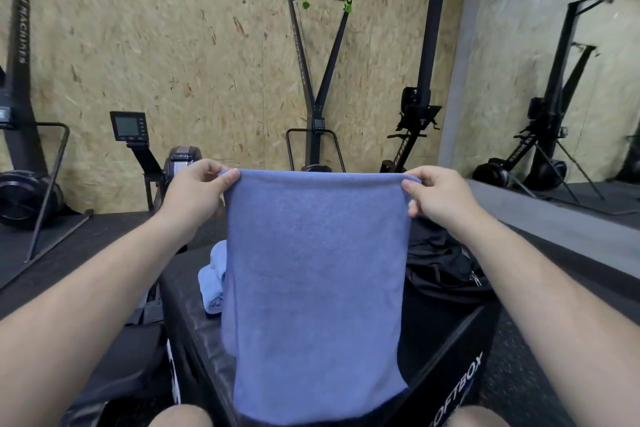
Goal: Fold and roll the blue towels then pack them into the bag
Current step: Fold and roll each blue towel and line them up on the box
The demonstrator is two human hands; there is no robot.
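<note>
Cloth hangs between the two hands: a blue towel [313, 288], held up in front of the person above a black soft box [450, 357], its lower hem down near the knees. The left hand [197, 191] pinches the top left corner between thumb and curled fingers. The right hand [436, 194] pinches the top right corner the same way, so the top edge is stretched taut and nearly level.

The hold is only two small pinches, so one corner could slip, and the towel would then swing sideways and spoil the fold. If it is lowered carelessly, the loose hem will probably bunch on the box, or drag over the paler blue towels [213, 281] heaped just behind its left edge. The black bag [440, 263] sits behind its right edge, partly hidden, so the reach towards it would be half blind.

The towel is matte terry with a short, even nap, a long rectangle whose sides bow slightly inward. Its top edge looks rounded (perhaps already doubled over, though that cannot be confirmed). The paler towels lie in soft, rumpled rolls. The bag is slumped dark fabric with a metal zip pull showing. The box has a faintly glossy skin with white lettering, and beyond it stand black rowing machines [313, 80] against a chipboard wall [173, 28].
</note>
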